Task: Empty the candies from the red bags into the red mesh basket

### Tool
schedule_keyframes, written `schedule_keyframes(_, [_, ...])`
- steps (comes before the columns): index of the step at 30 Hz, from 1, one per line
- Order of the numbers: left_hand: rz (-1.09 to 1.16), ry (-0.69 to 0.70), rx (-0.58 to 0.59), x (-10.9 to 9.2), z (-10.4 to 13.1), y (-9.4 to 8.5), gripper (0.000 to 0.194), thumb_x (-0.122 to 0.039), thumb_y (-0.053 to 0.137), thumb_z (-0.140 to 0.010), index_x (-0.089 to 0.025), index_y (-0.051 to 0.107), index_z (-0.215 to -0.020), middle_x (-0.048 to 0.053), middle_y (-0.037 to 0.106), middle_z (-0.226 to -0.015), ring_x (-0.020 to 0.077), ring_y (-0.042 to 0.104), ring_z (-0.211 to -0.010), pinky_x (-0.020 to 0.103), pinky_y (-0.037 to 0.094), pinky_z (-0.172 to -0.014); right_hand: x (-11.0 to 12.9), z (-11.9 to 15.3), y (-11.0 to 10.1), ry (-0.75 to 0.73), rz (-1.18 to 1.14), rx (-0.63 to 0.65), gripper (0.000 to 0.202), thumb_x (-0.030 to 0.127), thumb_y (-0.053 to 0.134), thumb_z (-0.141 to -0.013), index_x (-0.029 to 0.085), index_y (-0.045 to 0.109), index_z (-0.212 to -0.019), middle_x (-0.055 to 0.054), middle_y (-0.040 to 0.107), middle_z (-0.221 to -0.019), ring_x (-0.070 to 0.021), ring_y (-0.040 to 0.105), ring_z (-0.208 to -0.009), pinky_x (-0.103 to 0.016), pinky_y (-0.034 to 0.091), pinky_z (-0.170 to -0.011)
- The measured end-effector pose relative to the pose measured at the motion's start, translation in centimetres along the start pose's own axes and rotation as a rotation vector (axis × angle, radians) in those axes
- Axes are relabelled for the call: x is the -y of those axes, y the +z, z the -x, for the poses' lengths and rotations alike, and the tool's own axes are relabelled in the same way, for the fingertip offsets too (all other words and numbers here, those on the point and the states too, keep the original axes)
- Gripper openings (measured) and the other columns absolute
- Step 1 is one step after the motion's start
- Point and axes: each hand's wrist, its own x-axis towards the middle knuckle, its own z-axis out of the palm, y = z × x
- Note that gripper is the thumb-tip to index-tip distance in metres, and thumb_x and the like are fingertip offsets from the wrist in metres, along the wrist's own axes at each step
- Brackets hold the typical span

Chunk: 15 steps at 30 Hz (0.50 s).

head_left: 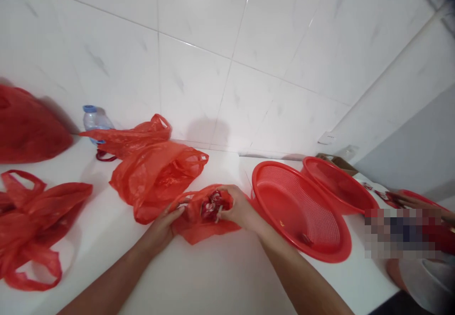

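Note:
A small red plastic bag (199, 234) lies on the white table in front of me with its mouth open. My left hand (164, 227) grips the bag's left side, thumb on top. At the bag's mouth, small dark red and white wrapped packets (209, 208) show. My right hand (240, 210) curls around them from the right, with fingers and thumb closed on them. Their exact kind is too small to make out. Part of the packets is hidden by the bag and my fingers.
Crumpled red bags (156, 172) lie behind my left hand, and a tied red bag (31, 215) sits at left. A water bottle (93, 120) stands near the tiled wall. Red baskets (284, 196) stand at right. Another person's hand (408, 200) is at far right.

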Motion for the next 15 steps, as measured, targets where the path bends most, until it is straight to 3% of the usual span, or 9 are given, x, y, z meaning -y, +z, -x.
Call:
schedule_keyframes(4, [0.006, -0.019, -0.025, 0.1, -0.1, -0.2, 0.028, -0.027, 0.068, -0.078, -0.024, 0.064, -0.106, 0.005, 0.069, -0.106, 0.0214, 0.066, -0.095, 0.033, 0.052, -0.083, 0.8, 1.1, -1.9, -0.073, 0.065, -0.052, 0.034, 0.021, 0.064, -0.069, 0.025, 0.062, -0.103, -0.004, 0.056, -0.116, -0.0195, 0.056, -0.105, -0.035, 0.046, -0.089])
schedule_keyframes(7, [0.016, -0.012, -0.018, 0.1, -0.1, -0.2, 0.028, -0.028, 0.066, -0.079, -0.025, 0.063, -0.107, 0.005, 0.067, -0.111, 0.0218, 0.065, -0.097, 0.033, 0.052, -0.084, 1.9, 3.0, -5.8, -0.063, 0.154, -0.18, 0.021, 0.027, 0.058, -0.077, 0.023, 0.063, -0.098, -0.004, 0.06, -0.109, -0.0181, 0.059, -0.097, -0.032, 0.048, -0.082])
schedule_keyframes(10, [0.012, -0.001, -0.026, 0.0, -0.2, -0.3, 0.03, -0.028, 0.067, -0.079, -0.024, 0.063, -0.108, 0.006, 0.066, -0.114, 0.0231, 0.064, -0.099, 0.034, 0.052, -0.085, 0.8, 4.8, -10.6, 0.096, 0.342, -0.295, 0.025, 0.034, 0.056, -0.08, 0.024, 0.062, -0.103, -0.006, 0.064, -0.105, -0.0207, 0.061, -0.093, -0.033, 0.048, -0.076])
schedule_keyframes(12, [0.001, -0.007, -0.036, 0.0, -0.2, -0.3, 0.03, -0.028, 0.066, -0.079, -0.024, 0.063, -0.109, 0.006, 0.065, -0.117, 0.0242, 0.063, -0.103, 0.034, 0.053, -0.085, -1.1, 5.8, -13.6, 0.246, 0.528, -0.235, 0.026, 0.034, 0.056, -0.079, 0.024, 0.063, -0.102, -0.007, 0.066, -0.099, -0.0227, 0.062, -0.086, -0.033, 0.046, -0.068])
schedule_keyframes(15, [-0.009, -0.03, -0.025, -0.1, -0.2, -0.3, 0.03, -0.027, 0.065, -0.081, -0.025, 0.062, -0.111, 0.006, 0.064, -0.118, 0.024, 0.063, -0.103, 0.033, 0.054, -0.084, -4.6, 7.2, -16.6, 0.444, 0.762, -0.005, 0.011, 0.029, 0.063, -0.07, 0.022, 0.066, -0.078, -0.006, 0.066, -0.073, -0.02, 0.058, -0.06, -0.032, 0.039, -0.055])
